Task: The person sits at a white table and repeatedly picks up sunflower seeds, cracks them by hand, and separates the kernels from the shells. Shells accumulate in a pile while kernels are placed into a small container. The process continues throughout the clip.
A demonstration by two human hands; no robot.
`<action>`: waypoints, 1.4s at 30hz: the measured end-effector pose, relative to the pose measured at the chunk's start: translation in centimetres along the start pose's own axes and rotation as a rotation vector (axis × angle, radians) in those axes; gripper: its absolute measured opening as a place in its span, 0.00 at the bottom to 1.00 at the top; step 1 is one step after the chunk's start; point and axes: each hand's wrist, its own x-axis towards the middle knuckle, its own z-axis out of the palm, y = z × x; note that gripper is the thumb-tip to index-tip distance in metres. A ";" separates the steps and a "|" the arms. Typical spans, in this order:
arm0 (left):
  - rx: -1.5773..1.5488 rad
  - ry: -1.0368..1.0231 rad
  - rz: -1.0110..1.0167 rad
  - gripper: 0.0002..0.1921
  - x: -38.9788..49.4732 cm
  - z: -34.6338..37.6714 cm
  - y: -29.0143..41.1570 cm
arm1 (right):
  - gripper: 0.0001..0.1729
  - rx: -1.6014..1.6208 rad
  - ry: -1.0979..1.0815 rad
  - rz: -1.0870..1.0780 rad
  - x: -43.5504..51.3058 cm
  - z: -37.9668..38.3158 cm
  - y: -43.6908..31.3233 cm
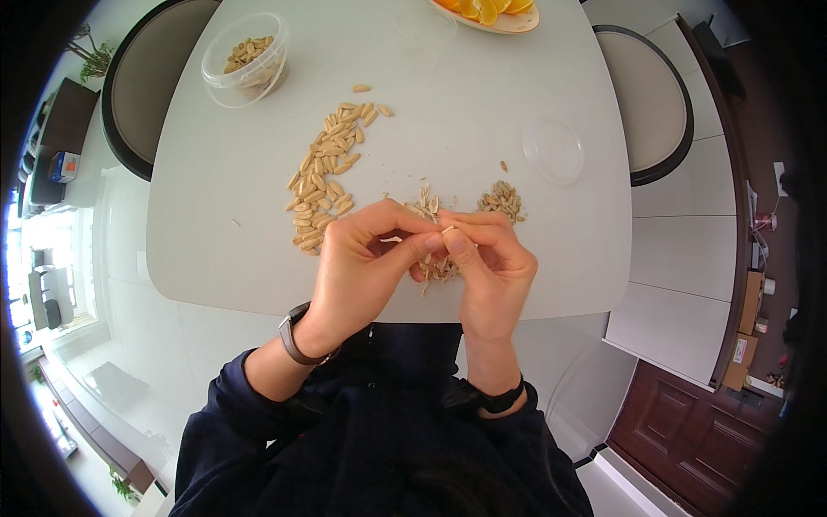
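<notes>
My left hand (369,258) and my right hand (492,265) meet over the near part of the table, fingertips touching. Pinched between their thumbs and fingers is a small pale sunflower seed (448,229), mostly covered by the fingertips. Beneath the hands lies a heap of split seed shells (441,268), partly hidden. Beyond my right hand sits a small pile of shelled kernels (502,199). To the left of the hands, a long curved band of unshelled sunflower seeds (323,168) runs away from me, its near end beside my left hand.
A clear plastic tub (249,61) of seeds stands at the far left of the white table (213,258). A round transparent lid (553,150) lies at the right. At the far edge is a plate (510,27) of orange wedges. Chairs flank both sides, one being a grey chair (646,103).
</notes>
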 end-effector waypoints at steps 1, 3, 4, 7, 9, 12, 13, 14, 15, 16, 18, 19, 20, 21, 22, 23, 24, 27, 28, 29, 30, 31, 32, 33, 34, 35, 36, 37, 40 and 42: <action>-0.014 0.007 -0.008 0.04 0.0 0.1 -0.1 | 0.06 0.005 0.022 -0.006 -0.1 0.1 0.1; -0.026 0.017 -0.023 0.04 0.0 0.3 -0.1 | 0.06 -0.004 0.034 -0.006 -0.2 0.3 0.2; -0.025 0.020 -0.030 0.04 0.0 0.3 -0.1 | 0.06 -0.008 0.041 -0.005 -0.2 0.3 0.3; -0.022 0.023 -0.043 0.04 0.1 0.4 -0.1 | 0.07 0.015 0.032 0.001 0.0 0.1 0.2; -0.004 0.027 -0.042 0.03 0.1 0.5 -0.1 | 0.06 -0.031 0.013 -0.031 0.3 -0.1 0.0; 0.106 0.047 -0.005 0.04 0.1 0.7 -0.3 | 0.04 -0.044 0.062 -0.049 0.9 -0.6 -0.3; 0.182 0.052 0.023 0.05 0.1 0.7 -0.3 | 0.03 -0.041 0.093 -0.051 1.1 -0.9 -0.4; 0.258 0.058 0.052 0.06 0.2 0.6 -0.3 | 0.03 -0.214 0.130 -0.089 1.6 -1.6 -0.6; 0.353 0.054 0.097 0.07 0.3 0.5 -0.3 | 0.03 -0.387 0.167 -0.127 2.3 -2.5 -0.9; 0.448 0.051 0.142 0.08 0.3 0.2 -0.1 | 0.03 -0.564 0.196 -0.171 2.8 -3.4 -1.1; 0.558 0.065 0.175 0.09 0.4 0.1 0.2 | 0.03 -0.918 0.225 -0.224 3.5 -4.8 -1.1; 0.573 0.083 0.164 0.09 0.4 0.0 0.3 | 0.04 -1.089 0.248 -0.224 3.7 -5.4 -1.0; 0.589 0.100 0.169 0.09 0.5 0.0 0.4 | 0.04 -1.112 0.241 -0.252 3.8 -5.7 -0.8; 0.590 0.100 0.153 0.09 0.6 -0.1 0.6 | 0.04 -1.127 0.246 -0.250 3.8 -6.0 -0.7; 0.594 0.101 0.151 0.09 0.7 -0.2 0.7 | 0.04 -1.132 0.262 -0.202 3.8 -6.2 -0.7; 0.607 0.111 0.158 0.09 0.8 -0.3 0.8 | 0.05 -1.127 0.262 -0.248 3.8 -6.2 -0.7; 0.465 0.110 0.109 0.09 0.8 -0.3 0.8 | 0.05 -1.112 0.274 -0.246 3.6 -6.1 -0.9; 0.134 0.118 0.011 0.07 1.0 -0.3 0.6 | 0.06 -0.955 0.194 -0.222 3.0 -5.3 -1.7; 0.067 0.117 -0.010 0.07 1.0 -0.3 0.6 | 0.06 -0.883 0.152 -0.212 2.8 -4.8 -1.9; 0.001 0.113 -0.032 0.06 1.0 -0.3 0.5 | 0.06 -0.841 0.082 -0.194 2.6 -4.1 -1.9; 0.016 0.127 -0.024 0.06 1.1 -0.3 0.5 | 0.07 -0.800 0.019 -0.176 2.4 -3.3 -1.8; 0.031 0.140 -0.015 0.05 1.1 -0.2 0.4 | 0.08 -0.755 -0.042 -0.145 2.1 -2.6 -1.8; 0.036 0.157 -0.007 0.05 1.1 -0.1 0.4 | 0.09 -0.695 -0.076 -0.134 1.9 -2.1 -2.0; 0.087 0.154 0.020 0.05 1.0 0.0 0.4 | 0.11 -0.628 -0.111 -0.109 1.8 -1.6 -2.1; 0.128 0.154 0.044 0.06 0.9 0.2 0.4 | 0.12 -0.560 -0.146 -0.083 1.6 -1.2 -2.2; 0.170 0.154 0.069 0.06 0.7 0.3 0.4 | 0.13 -0.574 -0.143 -0.094 1.5 -0.7 -2.2; 0.140 0.144 0.070 0.07 0.8 0.4 0.4 | 0.14 -0.588 -0.139 -0.107 1.5 -0.3 -2.1; 0.110 0.134 0.072 0.07 0.8 0.4 0.4 | 0.15 -0.608 -0.141 -0.117 1.5 0.0 -2.1; -0.143 0.145 -0.112 0.08 0.7 0.4 0.6 | 0.14 -0.833 -0.086 -0.310 1.3 0.0 -2.3; -0.242 0.103 -0.229 0.09 0.6 0.3 0.6 | 0.12 -0.708 -0.073 -0.268 1.3 -0.3 -2.1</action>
